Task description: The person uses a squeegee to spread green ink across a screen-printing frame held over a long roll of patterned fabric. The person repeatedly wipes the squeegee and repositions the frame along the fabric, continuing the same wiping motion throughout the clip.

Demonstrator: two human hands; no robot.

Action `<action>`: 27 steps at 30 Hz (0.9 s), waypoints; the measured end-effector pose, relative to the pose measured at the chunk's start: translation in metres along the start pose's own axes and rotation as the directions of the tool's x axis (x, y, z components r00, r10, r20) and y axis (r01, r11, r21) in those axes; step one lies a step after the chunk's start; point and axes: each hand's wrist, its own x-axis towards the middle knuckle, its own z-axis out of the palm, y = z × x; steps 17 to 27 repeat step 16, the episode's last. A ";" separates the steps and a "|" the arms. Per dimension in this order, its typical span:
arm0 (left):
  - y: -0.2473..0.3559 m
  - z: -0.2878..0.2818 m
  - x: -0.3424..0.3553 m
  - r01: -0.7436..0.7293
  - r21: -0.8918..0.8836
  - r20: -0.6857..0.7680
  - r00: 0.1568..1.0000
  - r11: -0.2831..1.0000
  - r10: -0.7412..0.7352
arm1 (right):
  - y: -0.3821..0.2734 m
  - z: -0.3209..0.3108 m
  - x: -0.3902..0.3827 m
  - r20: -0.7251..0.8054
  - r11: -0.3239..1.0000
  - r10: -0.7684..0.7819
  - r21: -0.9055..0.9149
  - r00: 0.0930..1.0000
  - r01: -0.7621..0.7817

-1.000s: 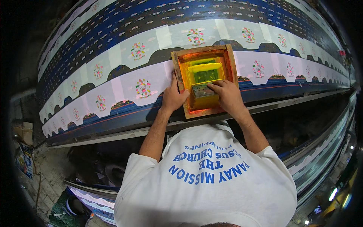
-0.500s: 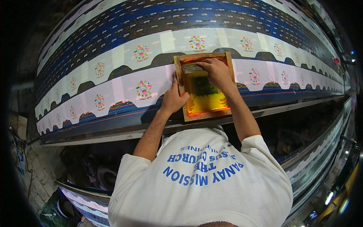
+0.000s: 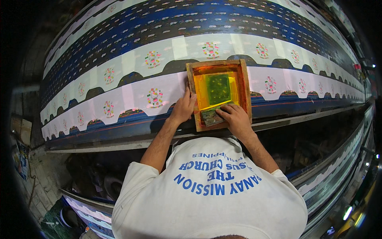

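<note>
A wooden-framed printing screen (image 3: 247, 91) lies on the pale pink fabric pieces, its mesh yellow with a dark green patch (image 3: 219, 88). Orange-red ink stains line the inside of the frame. My left hand (image 3: 184, 106) grips the frame's left side, fingers along the outer edge and thumb at the wood. Inside the frame, at its near end, my right hand (image 3: 235, 118) is closed on a squeegee (image 3: 214, 114), a flat, worn, greyish blade tilted toward me. Part of the squeegee is hidden under my fingers.
Rows of white fabric pieces (image 3: 131, 59) and pink fabric pieces (image 3: 133, 92) with colourful cartoon prints run along the long dark blue table (image 3: 119, 126). A rail (image 3: 99, 145) follows its near edge. More printed fabric lies at lower left (image 3: 89, 215).
My right hand has drawn the squeegee from the far end of the screen to the near end, uncovering the green patch. My left hand stays on the frame's left side.
</note>
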 end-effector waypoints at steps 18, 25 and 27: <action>0.004 -0.005 -0.001 0.080 0.111 0.067 0.994 0.991 -0.088 | 0.057 -0.021 0.070 -0.294 0.999 -0.012 -0.034 0.956 0.002; 0.004 -0.005 -0.001 0.080 0.111 0.067 0.994 0.991 -0.088 | 0.057 -0.021 0.070 -0.294 0.999 -0.012 -0.034 0.956 0.002; 0.004 -0.005 -0.001 0.080 0.111 0.067 0.994 0.991 -0.088 | 0.057 -0.021 0.070 -0.294 0.999 -0.012 -0.034 0.956 0.002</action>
